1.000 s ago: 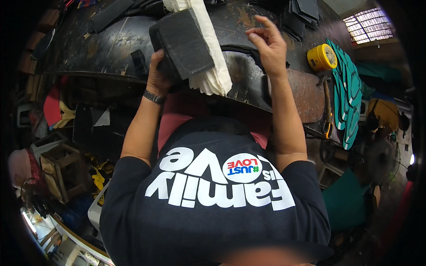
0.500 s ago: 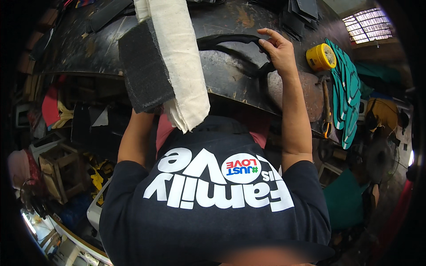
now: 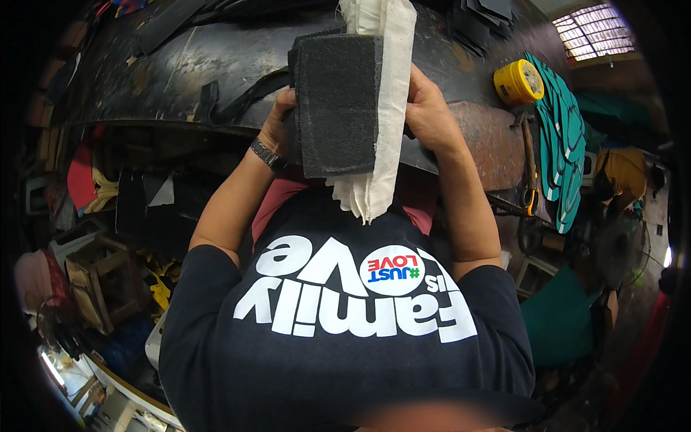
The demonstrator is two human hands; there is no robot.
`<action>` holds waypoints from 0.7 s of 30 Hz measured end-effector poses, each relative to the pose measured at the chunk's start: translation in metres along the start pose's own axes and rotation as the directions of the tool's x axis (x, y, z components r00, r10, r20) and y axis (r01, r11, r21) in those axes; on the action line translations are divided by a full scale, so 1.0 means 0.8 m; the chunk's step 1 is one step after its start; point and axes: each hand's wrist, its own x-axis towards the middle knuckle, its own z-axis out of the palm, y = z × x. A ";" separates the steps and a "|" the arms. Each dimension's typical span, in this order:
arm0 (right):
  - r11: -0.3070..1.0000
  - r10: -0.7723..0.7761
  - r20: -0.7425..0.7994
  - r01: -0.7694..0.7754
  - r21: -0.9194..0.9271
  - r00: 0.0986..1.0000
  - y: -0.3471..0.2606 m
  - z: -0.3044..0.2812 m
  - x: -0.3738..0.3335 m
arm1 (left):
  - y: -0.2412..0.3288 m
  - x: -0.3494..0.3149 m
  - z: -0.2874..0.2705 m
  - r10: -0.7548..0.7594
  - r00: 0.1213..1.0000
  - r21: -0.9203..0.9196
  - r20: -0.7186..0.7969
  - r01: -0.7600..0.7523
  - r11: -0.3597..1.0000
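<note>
Upright in front of me stands a bundle of layers: a black felt-like panel (image 3: 338, 108) faces me, and folded cream cloth (image 3: 392, 108) sticks out on its right, above and below. My left hand (image 3: 282, 126), with a dark watch at the wrist, is closed on the panel's left edge, its fingers hidden behind. On the other side my right hand (image 3: 430, 115) is bent round the cream cloth's right edge; its fingertips are out of sight. A black strap (image 3: 248, 93) lies on the dark worktable (image 3: 180, 79) left of the bundle.
A yellow tub (image 3: 515, 83) stands on the right of the table beside hanging teal cut pieces (image 3: 561, 137). Scissors with orange handles (image 3: 531, 198) are at the right edge. Dark sheets (image 3: 482, 21) lie at the back. Below left is a wooden crate (image 3: 104, 281).
The bundle has moved right and straightened up. My right hand has let go of the black strap and come to the cloth. My left hand has moved up to the panel's side.
</note>
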 end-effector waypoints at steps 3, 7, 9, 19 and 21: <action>1.000 0.002 -0.054 -0.002 -0.007 0.999 -0.004 0.000 -0.005 | 0.004 -0.002 0.018 -0.025 0.999 0.083 0.047 0.021 0.996; 0.995 0.015 -0.111 -0.026 -0.100 0.994 -0.012 -0.009 -0.007 | -0.003 -0.004 0.032 -0.057 0.998 0.119 0.027 0.054 0.991; 0.991 0.055 -0.143 -0.072 -0.111 0.988 -0.014 -0.012 -0.008 | -0.006 -0.005 0.037 -0.072 0.997 0.114 0.005 0.071 0.991; 0.945 0.091 -0.166 -0.138 -0.295 0.982 0.005 -0.001 -0.060 | 0.004 -0.009 0.057 -0.229 0.973 0.242 -0.007 0.224 0.944; 0.963 0.059 -0.157 -0.098 -0.250 0.986 0.011 -0.001 -0.066 | 0.008 -0.005 0.067 -0.258 0.966 0.286 0.019 0.242 0.927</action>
